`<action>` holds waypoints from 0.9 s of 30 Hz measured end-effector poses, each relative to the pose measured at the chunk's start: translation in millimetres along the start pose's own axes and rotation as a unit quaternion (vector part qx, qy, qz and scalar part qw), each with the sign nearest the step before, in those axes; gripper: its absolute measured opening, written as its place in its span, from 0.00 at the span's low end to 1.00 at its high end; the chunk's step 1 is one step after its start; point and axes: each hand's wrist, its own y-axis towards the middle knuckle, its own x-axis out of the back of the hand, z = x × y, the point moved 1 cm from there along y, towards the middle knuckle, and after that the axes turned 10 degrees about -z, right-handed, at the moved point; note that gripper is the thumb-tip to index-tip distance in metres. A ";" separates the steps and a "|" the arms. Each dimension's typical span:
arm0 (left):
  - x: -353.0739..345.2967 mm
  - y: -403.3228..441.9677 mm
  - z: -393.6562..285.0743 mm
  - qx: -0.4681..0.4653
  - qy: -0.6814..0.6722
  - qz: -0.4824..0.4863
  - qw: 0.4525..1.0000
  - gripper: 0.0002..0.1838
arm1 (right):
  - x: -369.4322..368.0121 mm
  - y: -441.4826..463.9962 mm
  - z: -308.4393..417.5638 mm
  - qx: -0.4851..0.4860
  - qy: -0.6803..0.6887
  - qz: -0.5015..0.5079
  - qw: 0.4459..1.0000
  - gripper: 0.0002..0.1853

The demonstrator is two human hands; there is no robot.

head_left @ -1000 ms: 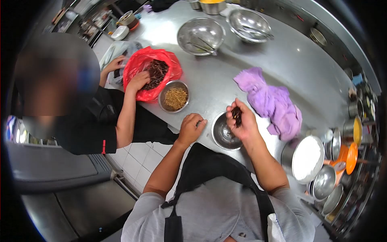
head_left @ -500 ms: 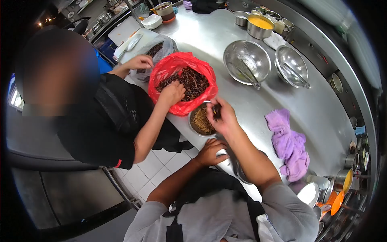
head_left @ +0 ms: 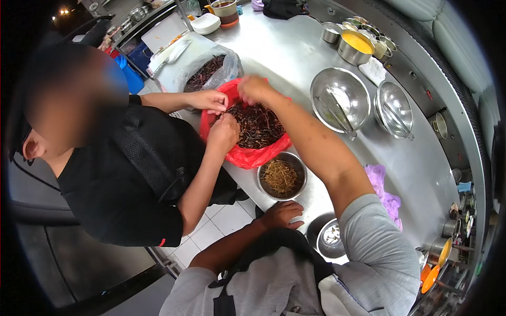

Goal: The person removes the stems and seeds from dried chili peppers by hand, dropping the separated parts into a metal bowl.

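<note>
Two loosely curled hands [head_left: 253, 90] [head_left: 283, 215], contents unclear, one over red bag [head_left: 252, 158]; sleeve mark [head_left: 162, 242] illegible.

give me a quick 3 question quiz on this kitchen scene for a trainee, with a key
1. Multiple choice: What are the co-worker's hands at?
a) a colander
b) a red plastic bag of dark dried chillies
c) a pot of yellow liquid
2. True or false: The camera wearer's right hand reaches farther across the counter than the left hand.
3. Fill in: The metal bowl beside that bag holds ____-coloured stems.

Key: 1 b; 2 true; 3 tan
</note>
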 end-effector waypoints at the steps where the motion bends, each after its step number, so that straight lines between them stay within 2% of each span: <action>1: 0.7 2.0 -1.2 0.000 -0.004 0.001 1.000 0.14 | -5.2 -6.1 -16.4 0.210 -0.284 0.168 0.920 0.17; 2: 1.1 1.2 -2.0 -0.005 0.007 -0.007 1.000 0.14 | -12.9 -44.2 -10.8 0.163 -0.355 0.073 0.918 0.18; 3: 1.6 0.7 -3.7 -0.009 0.019 -0.015 1.000 0.15 | -12.7 -72.9 -16.2 0.146 -0.375 0.119 0.908 0.22; 4: 2.6 1.8 -7.9 -0.001 0.023 -0.027 0.999 0.15 | -14.5 -103.0 -15.0 0.132 -0.440 0.063 0.886 0.27; 7: 2.9 2.6 -12.3 -0.001 0.049 -0.025 0.999 0.14 | -20.3 -116.2 -51.2 0.081 -0.421 0.073 0.900 0.28; 8: 2.9 2.8 -14.6 0.008 0.050 -0.028 0.998 0.13 | -21.3 -119.3 -59.8 0.095 -0.400 0.008 0.911 0.25; 11: -1.5 1.5 -17.7 0.028 0.066 -0.025 0.997 0.13 | -13.8 -119.1 -72.3 0.148 -0.368 -0.045 0.917 0.20; 12: -1.3 2.5 -20.5 0.028 0.071 -0.026 0.997 0.14 | -9.6 -120.6 -67.1 0.160 -0.342 -0.083 0.922 0.12; 13: -0.5 3.9 -23.1 0.025 0.073 -0.026 0.997 0.14 | -6.6 -121.8 -61.7 0.163 -0.342 -0.086 0.922 0.12; 15: 0.1 6.1 -28.3 0.031 0.086 -0.032 0.995 0.14 | 3.1 -122.6 -52.6 0.154 -0.216 -0.185 0.946 0.09; 17: -2.1 4.9 -27.5 0.021 0.088 -0.039 0.995 0.14 | 2.7 -109.8 -60.1 0.153 -0.211 -0.226 0.939 0.05; 19: -4.4 3.7 -25.2 0.010 0.106 -0.034 0.994 0.14 | 9.6 -114.1 -46.9 0.047 0.003 -0.245 0.968 0.06; 20: -4.6 3.1 -23.9 0.004 0.116 -0.056 0.992 0.15 | 13.0 -118.1 -43.8 -0.080 0.246 -0.206 0.944 0.04; 21: -4.2 3.5 -25.1 -0.001 0.116 -0.053 0.992 0.15 | 17.6 -122.6 -40.6 -0.077 0.247 -0.212 0.942 0.04; 23: -4.0 4.4 -27.3 -0.001 0.145 -0.062 0.988 0.15 | 28.4 -133.1 -37.0 -0.097 0.409 -0.194 0.886 0.06; 25: -4.2 4.4 -27.8 -0.004 0.135 -0.061 0.989 0.14 | 46.5 -162.0 -23.3 -0.102 0.434 -0.204 0.872 0.07; 27: -6.0 5.0 -28.2 -0.003 0.148 -0.060 0.987 0.14 | 65.7 -193.3 -22.6 -0.058 0.542 -0.183 0.818 0.08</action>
